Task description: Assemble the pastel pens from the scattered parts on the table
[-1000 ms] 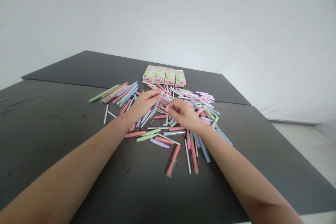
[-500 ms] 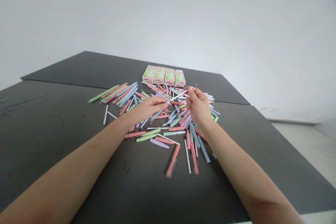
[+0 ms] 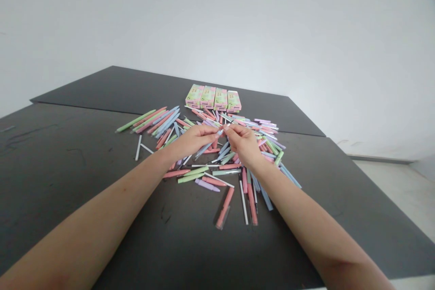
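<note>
And here are both hands together over the middle of the tabletop (image 3: 183, 244), fingertips practically meeting! The left hand (image 3: 192, 139) has its grip pinched around a blue pen barrel (image 3: 203, 148), which sits under the fingers on a slant, its long axis running from low on the near left up toward the far right, straight at the other hand. The right hand (image 3: 245, 146) comes in from that side, its grip closed on a thin white stick (image 3: 229, 124); only a sliver shows, so its full line is hard to call. That's the key relation: the barrel's upper end lies just beside the right fingertips, left of them, with the left hand nearer to the barrel. Whether stick and barrel touch, the fingers hide. Below, loose pens (image 3: 224, 150) sprawl everywhere; a neater bundle of pens (image 3: 165, 123) lies off left, and four boxes (image 3: 207, 96) line up behind.
</note>
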Demonstrator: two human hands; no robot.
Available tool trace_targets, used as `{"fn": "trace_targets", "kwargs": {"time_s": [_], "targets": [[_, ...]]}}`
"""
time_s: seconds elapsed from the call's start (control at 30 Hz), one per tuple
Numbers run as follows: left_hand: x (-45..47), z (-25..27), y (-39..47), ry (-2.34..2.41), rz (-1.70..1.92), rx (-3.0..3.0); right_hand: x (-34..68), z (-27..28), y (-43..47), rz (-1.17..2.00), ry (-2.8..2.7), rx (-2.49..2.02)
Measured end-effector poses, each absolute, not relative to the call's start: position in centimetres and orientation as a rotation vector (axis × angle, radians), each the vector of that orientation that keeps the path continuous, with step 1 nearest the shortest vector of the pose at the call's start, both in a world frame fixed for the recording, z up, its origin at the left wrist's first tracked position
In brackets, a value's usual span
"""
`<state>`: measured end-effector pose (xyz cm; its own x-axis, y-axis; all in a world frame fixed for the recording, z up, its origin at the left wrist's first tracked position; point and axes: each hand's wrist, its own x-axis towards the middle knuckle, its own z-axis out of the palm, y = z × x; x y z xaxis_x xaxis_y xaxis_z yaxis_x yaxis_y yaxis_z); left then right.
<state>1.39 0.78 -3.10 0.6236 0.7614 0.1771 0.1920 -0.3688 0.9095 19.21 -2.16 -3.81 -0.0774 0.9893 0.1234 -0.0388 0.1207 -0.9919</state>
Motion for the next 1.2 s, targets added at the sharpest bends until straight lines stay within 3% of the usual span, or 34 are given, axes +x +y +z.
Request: {"fn": "trace_targets", "kwargs": {"time_s": [0.2, 0.4, 0.57, 1.1, 1.2], "targets": [[1.2, -3.7, 1.1, 0.768, 0.673, 1.885, 18.7, -4.2, -2.3, 1.155, -1.308, -1.086], [0.8, -3.2, 0.9, 0.828, 0.791, 1.803, 18.7, -3.6, -2.1, 1.519, -0.955, -0.976], [0.6, -2.6, 0.8, 0.934, 0.909, 1.711, 18.5, -4.2, -2.2, 1.703, -1.052, -0.959], [0.5, -2.9, 1.3, 0.895, 0.972, 1.656, 17.9, -4.0, -2.5, 1.803, -1.005, -0.952], [0.5, -2.8, 1.2, 0.863, 0.977, 1.65, 17.4, -4.6, -2.1, 1.705, -1.241, -1.057]]}}
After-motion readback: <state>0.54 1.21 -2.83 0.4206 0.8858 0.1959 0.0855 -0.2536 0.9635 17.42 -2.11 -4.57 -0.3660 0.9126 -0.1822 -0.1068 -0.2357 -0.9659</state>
